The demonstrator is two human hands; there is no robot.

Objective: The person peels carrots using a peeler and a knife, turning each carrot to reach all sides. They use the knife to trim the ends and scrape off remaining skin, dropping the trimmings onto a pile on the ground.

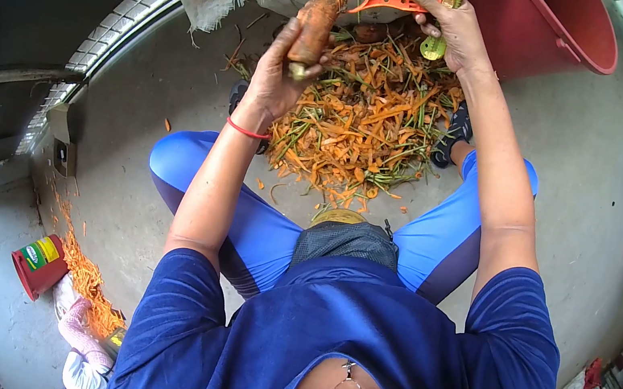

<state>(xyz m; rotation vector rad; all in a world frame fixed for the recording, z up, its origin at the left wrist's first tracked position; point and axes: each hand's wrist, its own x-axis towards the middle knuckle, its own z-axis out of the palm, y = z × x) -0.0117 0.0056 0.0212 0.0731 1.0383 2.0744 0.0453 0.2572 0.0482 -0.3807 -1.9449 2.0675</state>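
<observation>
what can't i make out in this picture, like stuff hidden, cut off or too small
Head view, hidden: whatever lies under the peelings, covered by the pile itself.
Head view, hidden: part of the left hand, behind the carrot.
Head view, cut off: the large red tub, by the top edge.
Head view, too small: fine print on the small red bucket.

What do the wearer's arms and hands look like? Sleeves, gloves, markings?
Left hand and right hand: both bare, no gloves. Dark blue short sleeves, ending above the elbows; forearms uncovered. A thin red band circles the left wrist; nothing visible on the right. No cables.
</observation>
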